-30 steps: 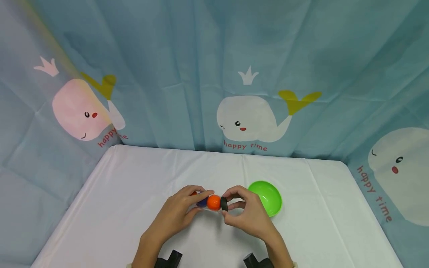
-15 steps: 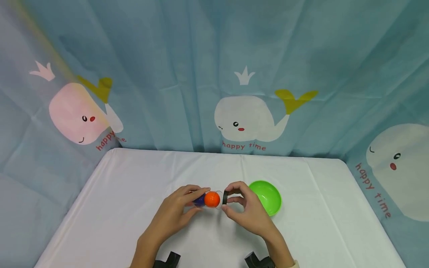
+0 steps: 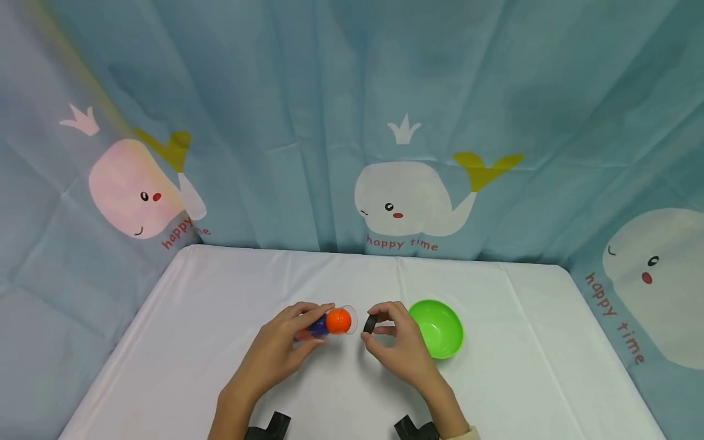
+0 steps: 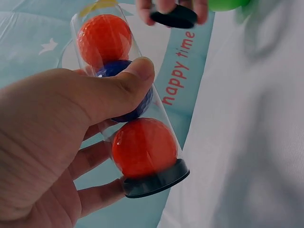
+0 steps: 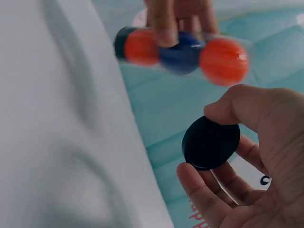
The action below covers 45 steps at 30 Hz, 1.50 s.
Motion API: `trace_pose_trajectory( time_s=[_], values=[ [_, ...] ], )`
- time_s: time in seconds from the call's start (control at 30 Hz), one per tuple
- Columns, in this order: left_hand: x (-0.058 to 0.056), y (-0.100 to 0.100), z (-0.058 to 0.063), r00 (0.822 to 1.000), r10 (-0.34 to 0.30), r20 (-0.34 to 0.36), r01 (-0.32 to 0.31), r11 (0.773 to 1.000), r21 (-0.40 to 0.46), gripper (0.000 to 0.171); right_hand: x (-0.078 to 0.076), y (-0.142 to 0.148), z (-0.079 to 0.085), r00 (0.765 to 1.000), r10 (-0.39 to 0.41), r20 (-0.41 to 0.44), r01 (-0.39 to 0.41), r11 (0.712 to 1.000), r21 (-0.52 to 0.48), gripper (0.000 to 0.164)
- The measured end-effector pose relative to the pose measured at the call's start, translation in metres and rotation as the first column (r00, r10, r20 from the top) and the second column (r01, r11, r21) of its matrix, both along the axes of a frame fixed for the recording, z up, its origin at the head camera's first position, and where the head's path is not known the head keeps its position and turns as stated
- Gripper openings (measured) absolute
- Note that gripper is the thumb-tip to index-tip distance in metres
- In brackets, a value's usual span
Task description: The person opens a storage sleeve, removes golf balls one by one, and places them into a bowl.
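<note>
My left hand (image 3: pixel 275 351) grips a clear plastic tube (image 4: pixel 156 110) round its middle, thumb across the front. Inside sit a blue golf ball (image 4: pixel 135 105) and two orange ones, the nearer orange golf ball (image 4: pixel 145 147) lying against a black end cap (image 4: pixel 156 181). The tube's other end has no cap on it and points at my right hand (image 3: pixel 404 351). Between thumb and fingers that hand pinches a loose round black cap (image 5: pixel 211 142), a short gap away from the tube's mouth. Both hands are above the white table.
A green bowl (image 3: pixel 461 333) stands on the white cloth (image 3: pixel 522 366) just beyond and right of the right hand. Behind the table hangs a blue curtain (image 3: pixel 275 183) printed with whales.
The black cap has come off the tube's end in the right hand. The left hand has drawn the tube leftward, widening the gap between tube and cap.
</note>
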<state>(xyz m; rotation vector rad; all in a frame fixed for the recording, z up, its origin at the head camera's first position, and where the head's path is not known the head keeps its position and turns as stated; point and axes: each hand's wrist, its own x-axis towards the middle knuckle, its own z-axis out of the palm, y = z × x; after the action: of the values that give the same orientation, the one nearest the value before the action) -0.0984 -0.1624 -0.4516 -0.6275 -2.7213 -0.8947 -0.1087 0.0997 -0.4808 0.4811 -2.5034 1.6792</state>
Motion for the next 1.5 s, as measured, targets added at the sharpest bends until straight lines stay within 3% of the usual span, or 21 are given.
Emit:
trace_pose_trajectory(
  time_s=[0.27,0.57,0.8,0.97,1.17,1.5],
  values=[
    [0.0,-0.002,0.0,1.0,-0.008,0.014,0.008,1.0,0.024,0.075,-0.001,-0.009,-0.012,0.999,-0.038,-0.026,0.041,0.992,0.123,0.041],
    [0.0,-0.002,0.003,1.0,-0.014,0.024,0.013,1.0,0.022,0.072,-0.003,-0.016,-0.029,0.999,-0.037,-0.038,0.041,0.993,0.114,0.037],
    [0.001,-0.001,0.003,0.999,-0.015,0.032,0.014,1.0,0.024,0.071,-0.006,-0.017,-0.039,0.997,-0.057,-0.045,0.064,0.983,0.173,0.034],
    [0.001,0.0,0.002,0.999,-0.019,0.041,0.018,1.0,0.024,0.071,-0.005,-0.016,-0.041,0.993,-0.084,-0.079,0.102,0.96,0.26,0.034],
    [0.0,-0.001,0.0,0.999,-0.004,0.036,0.004,1.0,0.012,0.071,-0.005,-0.015,-0.044,0.983,-0.117,-0.141,0.164,0.906,0.391,0.038],
    [-0.001,-0.002,0.0,1.0,-0.005,0.027,0.004,1.0,0.016,0.072,-0.004,-0.014,-0.047,0.973,-0.124,-0.196,0.201,0.876,0.438,0.044]
  ],
)
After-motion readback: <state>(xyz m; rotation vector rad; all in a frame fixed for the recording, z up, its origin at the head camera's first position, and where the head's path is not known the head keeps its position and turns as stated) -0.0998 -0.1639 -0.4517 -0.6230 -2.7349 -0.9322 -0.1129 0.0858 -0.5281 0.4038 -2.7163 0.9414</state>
